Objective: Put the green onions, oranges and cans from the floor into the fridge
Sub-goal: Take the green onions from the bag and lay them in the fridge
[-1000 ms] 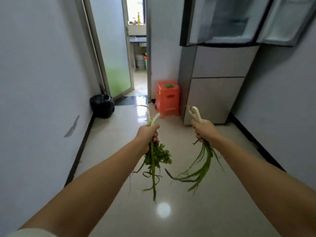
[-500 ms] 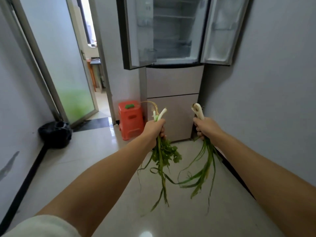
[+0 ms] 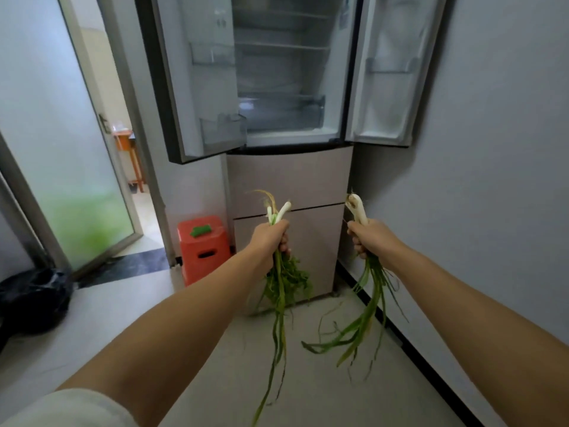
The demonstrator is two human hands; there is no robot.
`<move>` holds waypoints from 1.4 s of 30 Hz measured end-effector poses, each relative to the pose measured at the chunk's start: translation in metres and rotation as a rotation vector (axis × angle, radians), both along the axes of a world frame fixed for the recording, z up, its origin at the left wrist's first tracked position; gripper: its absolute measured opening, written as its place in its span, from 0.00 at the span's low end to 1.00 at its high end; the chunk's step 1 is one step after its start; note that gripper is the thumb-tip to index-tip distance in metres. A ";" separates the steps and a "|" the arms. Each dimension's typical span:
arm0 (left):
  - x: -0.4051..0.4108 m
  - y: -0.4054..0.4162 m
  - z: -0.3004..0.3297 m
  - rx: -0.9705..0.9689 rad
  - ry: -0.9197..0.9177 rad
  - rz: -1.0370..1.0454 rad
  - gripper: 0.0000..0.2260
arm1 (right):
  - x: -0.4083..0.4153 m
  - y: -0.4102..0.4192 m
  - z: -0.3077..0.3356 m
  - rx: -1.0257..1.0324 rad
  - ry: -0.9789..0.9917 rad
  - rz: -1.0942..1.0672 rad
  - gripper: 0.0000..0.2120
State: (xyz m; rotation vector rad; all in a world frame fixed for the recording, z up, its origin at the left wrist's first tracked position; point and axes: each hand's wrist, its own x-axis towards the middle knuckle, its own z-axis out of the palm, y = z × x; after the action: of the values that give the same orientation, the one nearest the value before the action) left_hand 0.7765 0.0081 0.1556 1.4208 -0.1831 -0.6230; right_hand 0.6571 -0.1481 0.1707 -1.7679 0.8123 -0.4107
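My left hand [image 3: 270,238] grips a bunch of green onions [image 3: 280,291] by the white ends, the green leaves hanging down toward the floor. My right hand [image 3: 369,238] grips a second bunch of green onions [image 3: 368,312] the same way. Both hands are held out in front of the fridge [image 3: 289,180], at the height of its lower drawers. The fridge's two upper doors stand open, showing bare shelves [image 3: 280,47] and a clear drawer inside. No oranges or cans are in view.
An orange plastic stool [image 3: 204,248] with a green item on top stands left of the fridge. A black bag [image 3: 32,300] lies on the floor at the left wall. A frosted glass door [image 3: 70,167] leads to another room. A grey wall runs along the right.
The view has risen and drawn closer to the fridge, so its open interior now fills the top. Both hands still hold their onion bunches, now nearer the fridge front.
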 end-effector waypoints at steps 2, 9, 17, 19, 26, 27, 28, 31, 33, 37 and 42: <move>0.044 -0.034 0.016 -0.007 -0.020 -0.004 0.09 | 0.038 -0.036 0.013 0.005 -0.022 -0.020 0.08; 0.159 -0.151 0.041 -0.006 -0.061 -0.017 0.04 | 0.153 -0.150 0.030 0.016 -0.053 -0.044 0.07; 0.308 -0.294 0.076 -0.092 -0.139 0.078 0.09 | 0.317 -0.294 0.077 0.081 -0.183 0.099 0.08; 0.345 -0.327 0.092 -0.108 -0.152 0.107 0.09 | 0.358 -0.328 0.099 0.028 -0.169 0.167 0.08; 0.459 -0.391 0.145 -0.232 -0.176 0.245 0.10 | 0.505 -0.399 0.192 -0.250 -0.195 0.332 0.08; 0.476 -0.397 0.151 -0.273 -0.167 0.257 0.10 | 0.526 -0.405 0.204 -0.311 -0.197 0.359 0.09; 0.493 -0.403 0.157 -0.312 -0.158 0.266 0.11 | 0.546 -0.409 0.215 -0.379 -0.192 0.385 0.10; 0.545 -0.424 0.176 -0.421 -0.139 0.274 0.12 | 0.604 -0.423 0.247 -0.607 -0.155 0.434 0.07; 0.572 -0.436 0.189 -0.477 -0.147 0.276 0.13 | 0.635 -0.430 0.267 -0.821 -0.097 0.446 0.08; 0.645 -0.464 0.216 -0.498 -0.227 0.332 0.12 | 0.711 -0.441 0.307 -1.334 0.066 0.393 0.14; 0.732 -0.478 0.235 -0.174 -0.627 0.554 0.09 | 0.802 -0.439 0.335 -1.681 0.149 0.319 0.11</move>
State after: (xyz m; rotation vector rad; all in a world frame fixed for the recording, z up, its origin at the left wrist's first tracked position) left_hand 1.5085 -0.4694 0.3910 1.3769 -0.3118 0.2990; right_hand 1.4587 -0.5875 0.5054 -3.4224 0.0955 -0.8685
